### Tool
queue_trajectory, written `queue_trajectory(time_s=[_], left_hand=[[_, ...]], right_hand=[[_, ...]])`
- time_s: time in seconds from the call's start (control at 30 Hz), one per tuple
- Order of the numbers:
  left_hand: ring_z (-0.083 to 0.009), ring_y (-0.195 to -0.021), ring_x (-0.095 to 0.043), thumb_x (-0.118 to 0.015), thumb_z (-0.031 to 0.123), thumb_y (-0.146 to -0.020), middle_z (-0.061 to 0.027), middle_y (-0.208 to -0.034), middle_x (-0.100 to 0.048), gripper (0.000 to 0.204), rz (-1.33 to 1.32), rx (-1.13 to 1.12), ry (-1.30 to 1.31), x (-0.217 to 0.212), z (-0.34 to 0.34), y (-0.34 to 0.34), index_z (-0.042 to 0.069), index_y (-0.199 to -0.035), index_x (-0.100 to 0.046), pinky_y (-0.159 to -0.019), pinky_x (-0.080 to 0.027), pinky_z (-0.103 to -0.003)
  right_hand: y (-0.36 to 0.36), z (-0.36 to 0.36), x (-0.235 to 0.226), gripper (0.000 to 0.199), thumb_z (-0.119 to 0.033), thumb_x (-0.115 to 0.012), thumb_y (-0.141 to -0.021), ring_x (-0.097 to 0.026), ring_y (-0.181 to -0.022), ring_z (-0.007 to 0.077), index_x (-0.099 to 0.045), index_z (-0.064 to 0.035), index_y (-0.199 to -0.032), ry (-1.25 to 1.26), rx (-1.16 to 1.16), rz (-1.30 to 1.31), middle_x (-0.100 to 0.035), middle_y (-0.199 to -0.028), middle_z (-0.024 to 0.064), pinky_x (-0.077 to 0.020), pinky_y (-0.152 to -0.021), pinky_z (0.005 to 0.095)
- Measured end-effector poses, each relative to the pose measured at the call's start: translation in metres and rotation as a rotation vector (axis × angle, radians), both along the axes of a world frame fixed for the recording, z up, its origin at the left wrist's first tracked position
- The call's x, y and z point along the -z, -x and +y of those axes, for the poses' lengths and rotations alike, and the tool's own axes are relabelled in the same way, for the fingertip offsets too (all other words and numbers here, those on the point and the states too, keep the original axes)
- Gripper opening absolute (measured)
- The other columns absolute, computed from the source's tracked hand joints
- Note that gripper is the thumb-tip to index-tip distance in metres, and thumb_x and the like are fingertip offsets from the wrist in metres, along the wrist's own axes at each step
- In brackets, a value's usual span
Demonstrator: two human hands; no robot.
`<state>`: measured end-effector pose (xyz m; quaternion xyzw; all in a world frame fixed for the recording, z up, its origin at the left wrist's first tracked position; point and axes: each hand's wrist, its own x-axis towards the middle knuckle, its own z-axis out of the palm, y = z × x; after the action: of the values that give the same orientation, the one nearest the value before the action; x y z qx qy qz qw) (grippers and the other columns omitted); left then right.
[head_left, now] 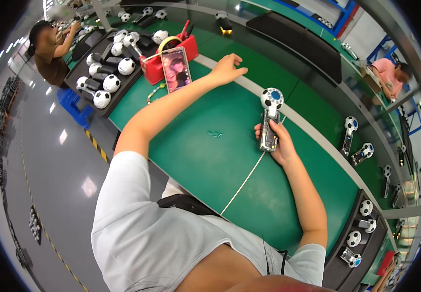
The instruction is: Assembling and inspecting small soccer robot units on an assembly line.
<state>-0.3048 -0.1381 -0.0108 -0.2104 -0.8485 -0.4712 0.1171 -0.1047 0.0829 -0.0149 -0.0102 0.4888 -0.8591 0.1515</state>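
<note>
My right hand is wrapped round the handle of a soccer-ball-headed handheld device, held upright above the green mat. Its ball head is black and white with a blue round centre, and the handle's inner parts show. Stretched out past the table's far rail, my left hand has its fingers bent and apart, with nothing visible in them. Near the left forearm a phone with a lit screen leans against a red tape dispenser.
A black tray of similar ball-headed devices stands at the left, another tray at the lower right. More devices lie on the green belt beyond the rail. A co-worker sits far left, another person far right.
</note>
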Motion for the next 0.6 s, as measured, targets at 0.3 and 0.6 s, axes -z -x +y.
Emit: queue_trajectory(time_s=[0.3, 0.6], left_hand=[[-0.0358, -0.092, -0.059, -0.067, 0.033, -0.073, -0.0205, -0.101, -0.057, 0.048, 0.059, -0.6, 0.357, 0.016, 0.062, 0.205, -0.001, -0.105, -0.056, -0.075, -0.051, -0.044], [-0.0339, -0.08, -0.054, -0.059, 0.037, -0.083, -0.0179, -0.093, -0.054, 0.047, 0.263, -0.784, 0.424, 0.063, 0.03, 0.314, 0.018, -0.125, -0.051, -0.07, -0.044, -0.044]], right_hand=[[0.004, 0.0, 0.014, 0.033, -0.023, -0.05, -0.095, -0.064, -0.081, 0.0236, -0.041, -0.0018, -0.12, 0.051, -0.029, 0.005, -0.063, -0.097, 0.0201, -0.0539, -0.071, 0.0311], [0.01, -0.023, 0.031, 0.041, -0.028, -0.047, -0.097, -0.063, -0.09, 0.0255, -0.038, -0.0025, -0.128, 0.154, -0.125, -0.129, -0.061, -0.103, 0.022, -0.0529, -0.077, 0.0323]])
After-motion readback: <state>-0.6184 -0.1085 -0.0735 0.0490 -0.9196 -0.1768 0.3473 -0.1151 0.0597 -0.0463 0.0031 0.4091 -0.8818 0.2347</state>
